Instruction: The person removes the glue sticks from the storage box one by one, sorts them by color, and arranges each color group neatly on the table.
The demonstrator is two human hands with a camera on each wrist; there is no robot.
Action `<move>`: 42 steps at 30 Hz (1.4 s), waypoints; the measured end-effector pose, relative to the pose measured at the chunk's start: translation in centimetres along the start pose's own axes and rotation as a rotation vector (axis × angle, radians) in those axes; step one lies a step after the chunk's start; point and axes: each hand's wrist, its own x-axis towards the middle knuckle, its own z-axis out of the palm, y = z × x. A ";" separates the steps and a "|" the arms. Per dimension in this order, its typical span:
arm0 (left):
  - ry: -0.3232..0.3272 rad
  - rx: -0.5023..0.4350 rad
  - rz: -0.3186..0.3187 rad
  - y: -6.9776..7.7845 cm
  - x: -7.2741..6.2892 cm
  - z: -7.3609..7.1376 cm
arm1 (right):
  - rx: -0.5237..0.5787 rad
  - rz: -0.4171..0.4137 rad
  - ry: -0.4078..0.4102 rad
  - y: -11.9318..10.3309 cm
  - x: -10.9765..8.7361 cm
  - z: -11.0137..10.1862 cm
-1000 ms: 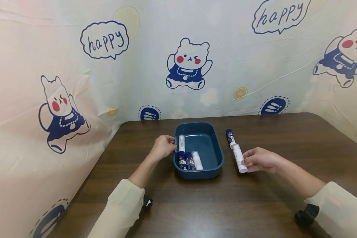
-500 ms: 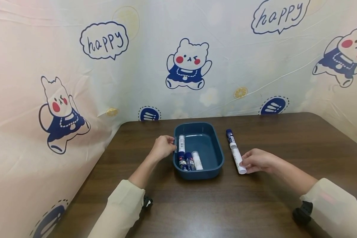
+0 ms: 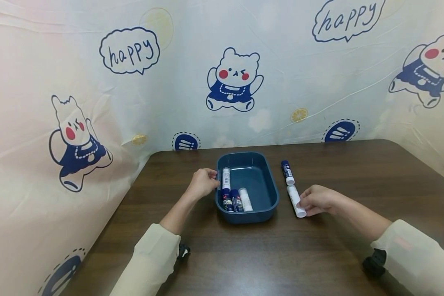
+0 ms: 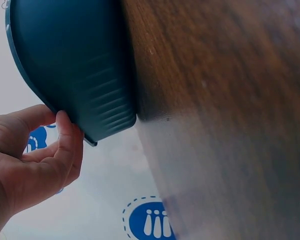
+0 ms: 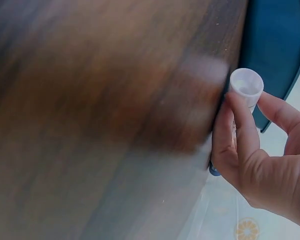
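Observation:
A dark blue rectangular bin (image 3: 257, 213) stands on the table. My left hand (image 3: 202, 182) pinches its left rim between thumb and fingers; the left wrist view shows the fingertips (image 4: 65, 120) on the rim. To the right of the bin, my right hand (image 3: 320, 200) pinches a white glue stick (image 3: 295, 200) near its closer end. That stick lies on or just above the table; which one I cannot tell. Its round hollow end (image 5: 247, 84) faces the right wrist camera. Just beyond it lies a blue-and-white glue stick (image 3: 287, 172), roughly in line with it.
Inside the bin, along its left wall, are a white stick (image 3: 226, 177) and a dark blue stick (image 3: 227, 203). Beside them lie another blue stick (image 3: 236, 200) and a white one (image 3: 246, 200). The brown wooden table (image 3: 222, 255) meets a patterned cloth backdrop (image 3: 281, 82).
My right hand has lowered the white glue stick and shifted it slightly left. The stick beyond it now shows its whole white end. My left hand has stayed at the rim.

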 end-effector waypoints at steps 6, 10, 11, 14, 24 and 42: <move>-0.003 -0.002 0.002 0.0 0.0 0.0 | -0.052 0.001 0.011 -0.1 -0.1 0.0; -0.004 0.003 0.000 0.0 0.0 -0.1 | -0.052 0.011 0.015 -0.1 0.0 0.0; -0.005 0.004 0.000 0.0 0.0 -0.1 | -0.051 0.012 0.014 -0.1 0.0 0.0; -0.007 0.004 -0.001 0.0 0.1 -0.1 | -0.049 0.012 0.011 -0.1 0.1 0.0; -0.009 0.010 0.003 -0.1 0.1 -0.1 | -0.061 0.024 0.010 -0.1 0.2 0.0; -0.002 0.021 0.032 -0.1 0.0 0.0 | -0.069 0.012 0.014 0.0 0.2 -0.3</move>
